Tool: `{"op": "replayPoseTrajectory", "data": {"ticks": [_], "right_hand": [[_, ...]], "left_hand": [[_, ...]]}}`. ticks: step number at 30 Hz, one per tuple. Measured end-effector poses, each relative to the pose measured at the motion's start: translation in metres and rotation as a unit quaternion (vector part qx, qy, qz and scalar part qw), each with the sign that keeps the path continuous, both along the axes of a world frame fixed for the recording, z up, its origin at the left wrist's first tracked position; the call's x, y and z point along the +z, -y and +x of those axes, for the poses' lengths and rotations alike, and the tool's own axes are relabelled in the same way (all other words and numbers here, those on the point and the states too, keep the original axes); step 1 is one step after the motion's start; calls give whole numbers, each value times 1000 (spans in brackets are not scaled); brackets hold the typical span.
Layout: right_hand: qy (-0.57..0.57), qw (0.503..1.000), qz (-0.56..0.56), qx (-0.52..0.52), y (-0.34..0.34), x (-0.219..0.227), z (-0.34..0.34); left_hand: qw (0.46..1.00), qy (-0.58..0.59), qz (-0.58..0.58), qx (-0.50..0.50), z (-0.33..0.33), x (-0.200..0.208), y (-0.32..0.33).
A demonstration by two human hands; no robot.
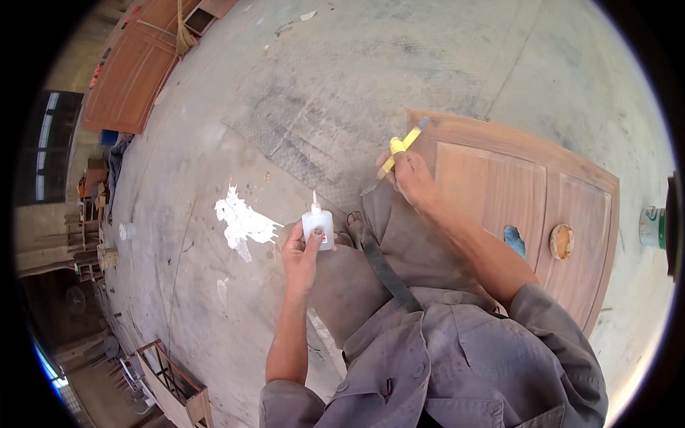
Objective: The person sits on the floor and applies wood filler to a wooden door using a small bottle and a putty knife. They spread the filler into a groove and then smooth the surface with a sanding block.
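My left hand (300, 262) is wrapped round a small translucent white squeeze bottle (315, 222), held upright with its thin nozzle pointing up. In my right hand (415, 180) is a slim yellow tool (413, 136) with a grey end; its exact kind cannot be made out. A short yellow cap-like piece (397, 145) shows at the same fingers. That hand is above my knee, beside the near-left corner of a brown wooden panel door (489, 187) lying at the right. The bottle and the yellow tool are apart.
On the door are a round tub of tan paste (562, 242) and a blue scrap (514, 240). White spilled material (242, 221) marks the floor left of the bottle. A green-and-white bucket (649, 227) stands far right; wooden panels (132, 68) lean at the upper left.
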State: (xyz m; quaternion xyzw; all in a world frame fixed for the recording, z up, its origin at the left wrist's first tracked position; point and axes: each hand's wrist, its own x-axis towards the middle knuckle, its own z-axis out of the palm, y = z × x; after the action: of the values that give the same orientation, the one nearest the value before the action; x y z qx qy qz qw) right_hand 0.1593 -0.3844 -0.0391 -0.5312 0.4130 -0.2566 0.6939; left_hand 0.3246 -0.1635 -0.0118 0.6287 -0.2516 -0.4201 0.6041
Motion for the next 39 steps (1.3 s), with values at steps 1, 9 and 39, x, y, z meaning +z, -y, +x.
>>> {"op": "replayPoseTrajectory", "data": {"ticks": [1, 9, 39], "right_hand": [[44, 998, 32, -18, 4, -10, -1], [123, 988, 94, 8, -11, -17, 21], [148, 976, 151, 50, -5, -26, 43]], "left_hand": [[1000, 12, 6, 8, 6, -4, 5], [996, 28, 79, 4, 37, -5, 5], [994, 65, 89, 12, 44, -25, 31]]}}
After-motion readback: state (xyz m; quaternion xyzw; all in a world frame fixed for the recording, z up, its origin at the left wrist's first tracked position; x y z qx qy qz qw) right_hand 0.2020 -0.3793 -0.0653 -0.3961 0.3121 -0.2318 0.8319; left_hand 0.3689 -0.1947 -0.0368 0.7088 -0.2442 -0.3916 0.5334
